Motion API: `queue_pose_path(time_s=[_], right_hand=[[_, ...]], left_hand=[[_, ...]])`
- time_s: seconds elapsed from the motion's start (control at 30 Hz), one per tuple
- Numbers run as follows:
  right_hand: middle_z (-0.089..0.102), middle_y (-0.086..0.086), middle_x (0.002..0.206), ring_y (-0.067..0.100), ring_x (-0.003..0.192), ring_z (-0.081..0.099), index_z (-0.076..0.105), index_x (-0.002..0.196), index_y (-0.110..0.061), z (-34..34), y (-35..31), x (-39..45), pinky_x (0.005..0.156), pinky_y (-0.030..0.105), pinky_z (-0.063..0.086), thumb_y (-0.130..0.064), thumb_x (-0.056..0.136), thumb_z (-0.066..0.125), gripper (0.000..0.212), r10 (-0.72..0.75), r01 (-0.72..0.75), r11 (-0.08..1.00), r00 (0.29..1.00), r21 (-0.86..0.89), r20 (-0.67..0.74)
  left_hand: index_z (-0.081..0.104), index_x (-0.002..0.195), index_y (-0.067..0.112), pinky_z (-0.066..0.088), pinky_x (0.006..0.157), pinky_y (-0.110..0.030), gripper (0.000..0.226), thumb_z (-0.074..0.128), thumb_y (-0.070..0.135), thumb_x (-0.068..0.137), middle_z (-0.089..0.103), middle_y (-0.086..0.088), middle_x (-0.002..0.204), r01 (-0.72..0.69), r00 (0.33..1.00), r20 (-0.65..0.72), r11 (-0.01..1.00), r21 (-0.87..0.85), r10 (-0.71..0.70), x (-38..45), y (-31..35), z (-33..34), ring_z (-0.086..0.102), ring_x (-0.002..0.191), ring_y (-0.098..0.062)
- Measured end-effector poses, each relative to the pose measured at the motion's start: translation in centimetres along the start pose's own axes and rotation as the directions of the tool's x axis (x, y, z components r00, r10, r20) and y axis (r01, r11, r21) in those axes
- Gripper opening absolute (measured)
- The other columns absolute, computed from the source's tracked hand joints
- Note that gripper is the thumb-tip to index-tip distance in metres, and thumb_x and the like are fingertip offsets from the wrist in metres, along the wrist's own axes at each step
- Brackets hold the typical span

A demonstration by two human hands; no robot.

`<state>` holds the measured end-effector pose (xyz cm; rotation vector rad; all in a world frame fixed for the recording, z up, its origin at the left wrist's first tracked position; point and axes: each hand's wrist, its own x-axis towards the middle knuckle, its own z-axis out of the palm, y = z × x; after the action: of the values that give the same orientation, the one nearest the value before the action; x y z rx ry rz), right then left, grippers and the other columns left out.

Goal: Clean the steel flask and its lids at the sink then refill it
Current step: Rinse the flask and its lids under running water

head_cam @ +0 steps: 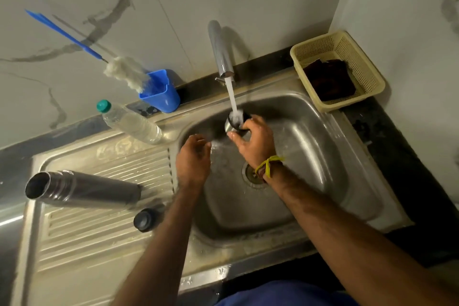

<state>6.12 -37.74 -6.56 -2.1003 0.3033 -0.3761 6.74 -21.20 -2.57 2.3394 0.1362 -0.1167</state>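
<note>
We rinse the steel cup-shaped lid [234, 123], right hand [253, 140] clamped round it under the tap stream [232, 97]; left hand [193, 156] loosely curled, empty. Next, likely: the black round stopper [145, 220], then the steel flask [82, 190].

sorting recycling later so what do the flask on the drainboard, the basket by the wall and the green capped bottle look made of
Flask: looks like polished steel, going by its mirror-like reflections and bright open rim.
Basket: seems to be cream moulded plastic, with a fine lattice of holes and a matte look.
Bottle: probably thin clear plastic, see-through with ribbed walls; its green cap looks like opaque plastic.
</note>
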Motion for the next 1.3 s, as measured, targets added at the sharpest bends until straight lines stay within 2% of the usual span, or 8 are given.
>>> queue_pose_path(time_s=[0.17, 0.23, 0.3, 0.43, 0.53, 0.6, 0.9, 1.3], right_hand=[[0.067, 0.015, 0.093, 0.028, 0.083, 0.066, 0.065, 0.092, -0.011, 0.1, -0.7, 0.4, 0.065, 0.030, 0.052, -0.043, 0.095, 0.062, 0.033, 0.302, -0.324, 0.940, 0.935, 0.103, 0.185], [0.067, 0.017, 0.088, 0.027, 0.068, 0.066, 0.065, 0.098, -0.006, -0.7, -1.3, 0.8, 0.051, 0.027, 0.055, -0.045, 0.100, 0.050, 0.041, 0.683, -0.820, 0.389, 0.562, 0.419, 0.466], [0.064, 0.022, 0.090, 0.027, 0.071, 0.063, 0.062, 0.098, 0.002, -1.4, -0.8, 0.5, 0.052, 0.029, 0.057, -0.038, 0.102, 0.044, 0.044, 0.615, -0.790, -0.311, 0.256, 0.528, 0.746], [0.068, 0.018, 0.079, 0.027, 0.057, 0.067, 0.062, 0.096, -0.007, -1.2, -2.4, -0.6, 0.042, 0.030, 0.056, -0.049, 0.098, 0.053, 0.043, 0.678, -0.885, -0.051, 0.309, 0.462, 0.666], [0.069, 0.007, 0.078, 0.023, 0.068, 0.068, 0.066, 0.077, -0.016, 0.0, -2.2, -1.7, 0.062, 0.035, 0.059, -0.054, 0.080, 0.076, 0.039, 0.551, -0.589, 0.791, 0.803, 0.162, 0.228], [0.064, 0.002, 0.082, 0.019, 0.078, 0.064, 0.067, 0.069, -0.015, 0.7, -2.3, -2.7, 0.071, 0.029, 0.050, -0.043, 0.071, 0.086, 0.034, 0.211, -0.207, 0.978, 0.961, -0.041, 0.178], [0.068, 0.013, 0.103, 0.027, 0.098, 0.064, 0.076, 0.080, -0.006, 7.7, -9.5, -7.7, 0.083, 0.026, 0.048, -0.024, 0.065, 0.092, 0.028, -0.184, 0.230, 0.973, 0.833, -0.024, 0.522], [0.054, 0.021, 0.142, 0.037, 0.128, 0.053, 0.070, 0.123, -0.013, 11.6, -10.3, -10.2, 0.109, 0.040, 0.043, -0.027, 0.074, 0.086, 0.054, -0.194, 0.263, 0.962, 0.848, -0.074, 0.494]], left_hand=[[0.066, 0.125, 0.017, 0.049, 0.085, -0.028, 0.029, 0.068, 0.021, 0.096, 0.074, -0.002, 0.117, -0.094, 0.990, -0.094, 0.991, 0.097, 0.103, -2.5, -0.5, -1.8, 0.069, 0.103, -0.020], [0.068, 0.122, 0.017, 0.050, 0.084, -0.031, 0.027, 0.068, 0.017, 0.095, 0.074, -0.004, 0.114, -0.109, 0.982, -0.145, 0.988, 0.106, 0.124, -3.1, -0.5, -2.4, 0.069, 0.102, -0.025], [0.069, 0.121, 0.015, 0.050, 0.088, -0.034, 0.026, 0.067, 0.015, 0.095, 0.074, -0.006, 0.115, -0.119, 0.976, -0.171, 0.988, 0.101, 0.135, -3.7, -0.7, -2.8, 0.068, 0.105, -0.026], [0.066, 0.126, 0.018, 0.048, 0.095, -0.035, 0.030, 0.067, 0.020, 0.097, 0.071, -0.003, 0.122, -0.103, 0.974, -0.189, 0.989, 0.106, 0.121, -4.4, -2.2, -3.8, 0.065, 0.114, -0.024], [0.065, 0.129, 0.018, 0.049, 0.102, -0.042, 0.033, 0.068, 0.023, 0.096, 0.069, -0.003, 0.128, -0.079, 0.971, -0.220, 0.993, 0.083, 0.095, -5.4, -3.3, -4.9, 0.062, 0.120, -0.024], [0.066, 0.127, 0.015, 0.049, 0.102, -0.042, 0.033, 0.069, 0.020, 0.095, 0.070, -0.003, 0.126, -0.072, 0.962, -0.257, 0.995, 0.065, 0.086, -6.1, -4.0, -5.6, 0.063, 0.119, -0.025], [0.070, 0.120, 0.014, 0.043, 0.085, -0.011, 0.029, 0.072, 0.013, 0.092, 0.071, -0.003, 0.118, 0.058, 0.878, -0.475, 0.998, -0.026, -0.063, -12.0, -9.0, -10.6, 0.063, 0.105, -0.014], [0.066, 0.124, 0.006, 0.047, 0.102, -0.038, 0.034, 0.072, 0.010, 0.091, 0.069, -0.010, 0.123, 0.174, 0.897, -0.419, 0.984, 0.038, -0.142, -15.4, -14.7, -13.6, 0.063, 0.114, -0.028]])
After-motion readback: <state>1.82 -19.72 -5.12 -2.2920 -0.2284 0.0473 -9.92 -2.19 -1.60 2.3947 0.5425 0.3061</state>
